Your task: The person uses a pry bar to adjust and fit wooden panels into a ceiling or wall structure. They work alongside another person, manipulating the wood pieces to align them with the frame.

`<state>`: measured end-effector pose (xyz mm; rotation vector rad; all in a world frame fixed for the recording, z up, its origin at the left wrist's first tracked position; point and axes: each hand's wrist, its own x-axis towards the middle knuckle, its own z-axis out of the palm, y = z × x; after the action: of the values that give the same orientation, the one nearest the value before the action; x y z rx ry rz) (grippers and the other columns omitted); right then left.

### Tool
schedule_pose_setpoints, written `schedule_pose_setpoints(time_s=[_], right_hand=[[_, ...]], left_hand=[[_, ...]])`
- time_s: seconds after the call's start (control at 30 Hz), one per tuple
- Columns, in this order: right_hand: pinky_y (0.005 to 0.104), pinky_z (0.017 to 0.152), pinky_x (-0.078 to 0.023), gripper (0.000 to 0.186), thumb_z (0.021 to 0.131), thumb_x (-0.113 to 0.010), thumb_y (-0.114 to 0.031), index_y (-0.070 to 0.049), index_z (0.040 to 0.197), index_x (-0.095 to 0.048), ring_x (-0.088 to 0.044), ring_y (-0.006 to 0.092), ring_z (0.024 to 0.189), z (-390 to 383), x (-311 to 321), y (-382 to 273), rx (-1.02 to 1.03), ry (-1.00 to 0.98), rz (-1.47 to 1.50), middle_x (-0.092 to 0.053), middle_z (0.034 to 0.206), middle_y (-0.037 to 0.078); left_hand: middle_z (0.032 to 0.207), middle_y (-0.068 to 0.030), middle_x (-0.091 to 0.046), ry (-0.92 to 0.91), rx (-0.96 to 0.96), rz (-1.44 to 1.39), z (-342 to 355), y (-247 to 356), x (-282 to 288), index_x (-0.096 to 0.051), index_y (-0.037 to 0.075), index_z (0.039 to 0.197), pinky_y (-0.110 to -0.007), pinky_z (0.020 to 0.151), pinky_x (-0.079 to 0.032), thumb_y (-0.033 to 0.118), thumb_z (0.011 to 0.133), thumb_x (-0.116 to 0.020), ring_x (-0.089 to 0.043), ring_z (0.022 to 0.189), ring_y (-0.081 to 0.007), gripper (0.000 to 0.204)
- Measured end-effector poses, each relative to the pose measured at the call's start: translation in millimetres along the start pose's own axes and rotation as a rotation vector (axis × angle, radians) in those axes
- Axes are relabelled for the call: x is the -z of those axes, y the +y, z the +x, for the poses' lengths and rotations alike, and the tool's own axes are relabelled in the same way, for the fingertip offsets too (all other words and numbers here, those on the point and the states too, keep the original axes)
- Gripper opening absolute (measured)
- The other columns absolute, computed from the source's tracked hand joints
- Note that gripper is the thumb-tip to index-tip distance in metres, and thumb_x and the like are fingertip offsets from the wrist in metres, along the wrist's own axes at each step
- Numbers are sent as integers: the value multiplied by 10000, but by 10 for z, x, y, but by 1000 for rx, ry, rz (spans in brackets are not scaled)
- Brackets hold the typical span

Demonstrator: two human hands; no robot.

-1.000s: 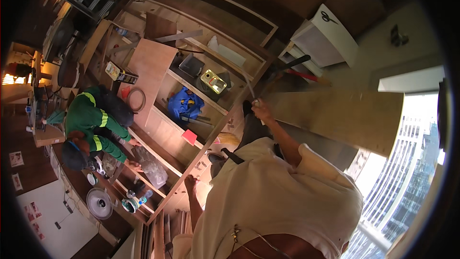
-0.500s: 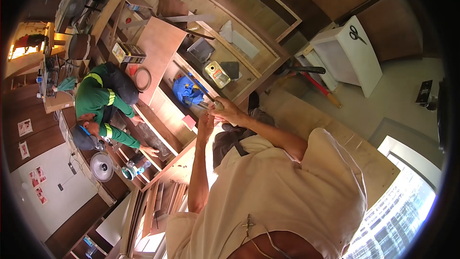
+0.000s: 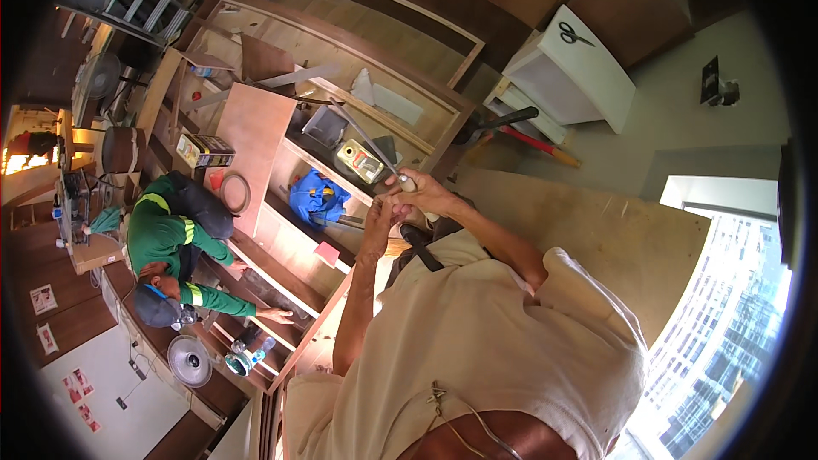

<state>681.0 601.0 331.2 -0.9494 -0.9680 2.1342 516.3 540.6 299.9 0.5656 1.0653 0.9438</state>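
Note:
My right hand [image 3: 426, 194] is closed around the pale handle of a long, thin, dark metal tool [image 3: 362, 132], which looks like a file. Its shaft points away to the upper left, over the wooden frame. My left hand [image 3: 379, 217] is right beside the right hand, its fingers bent and pressed together. Whatever those fingers pinch is too small to make out. Just beyond the hands stands a yellow-and-white metal can [image 3: 360, 162], and a blue cloth or bag [image 3: 317, 198] lies in a compartment of the frame. Below my hands a black handle-like piece [image 3: 421, 249] rests against my shirt.
A co-worker in a green top [image 3: 158, 234] bends over the frame on the left, both hands on it. A plywood sheet [image 3: 256, 132], tape roll [image 3: 235, 193] and large tin [image 3: 204, 152] are nearby. Scissors [image 3: 573, 34] lie on a white drawer-like box [image 3: 588, 77]. A plywood board [image 3: 588, 230] is at right.
The view has shifted, so the surroundings sit lower left. My hands stay together, and the tool's shaft shows more fully, still in my right hand. The co-worker stays bent over the frame.

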Motion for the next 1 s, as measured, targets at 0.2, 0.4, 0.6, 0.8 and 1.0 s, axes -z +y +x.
schedule_pose_setpoints(time_s=[0.2, 0.4, 0.6, 0.8, 1.0], right_hand=[[217, 592, -479, 364, 832, -715, -109, -29, 1125, -514, -594, 83, 673, 20, 106, 22, 20, 72, -121, -625, 807, 29], [229, 593, -480, 369, 823, -733, -170, -30, 1097, -529, -595, 79, 659, 319, 463, -174, 5, 47, -174, -632, 783, 18], [243, 603, -491, 327, 839, -681, -148, -7, 1090, -526, -599, 96, 660, 640, 1051, -461, 46, 73, -261, -627, 766, 39], [267, 555, -481, 316, 837, -620, -127, 25, 1093, -514, -573, 111, 602, 652, 1585, -1009, 52, 143, -532, -604, 756, 53], [281, 541, -473, 407, 801, -709, -200, 18, 1098, -535, -553, 113, 578, 587, 2051, -1184, 113, 176, -519, -604, 763, 72]], left_hand=[[937, -68, -616, 62, -18, 41, 80, -93, -31, -462, 64, 1033, -283, 808, -503, 304, 955, -571, -629, 841, -143, 275], [943, -46, -646, 71, 12, 67, 463, -9, -107, -503, 87, 1048, -313, 844, -490, 339, 956, -559, -618, 868, -131, 274], [939, -63, -644, 126, 86, 50, 1046, 211, -507, -505, 74, 1025, -267, 808, -502, 299, 948, -586, -610, 835, -119, 251], [926, -40, -611, 96, 42, 247, 1635, 243, -834, -507, 57, 1026, -253, 798, -501, 286, 945, -593, -600, 842, -111, 257], [944, -30, -581, 21, 220, 303, 1969, 348, -1192, -511, 58, 1023, -269, 834, -490, 306, 924, -624, -582, 868, -110, 289]])
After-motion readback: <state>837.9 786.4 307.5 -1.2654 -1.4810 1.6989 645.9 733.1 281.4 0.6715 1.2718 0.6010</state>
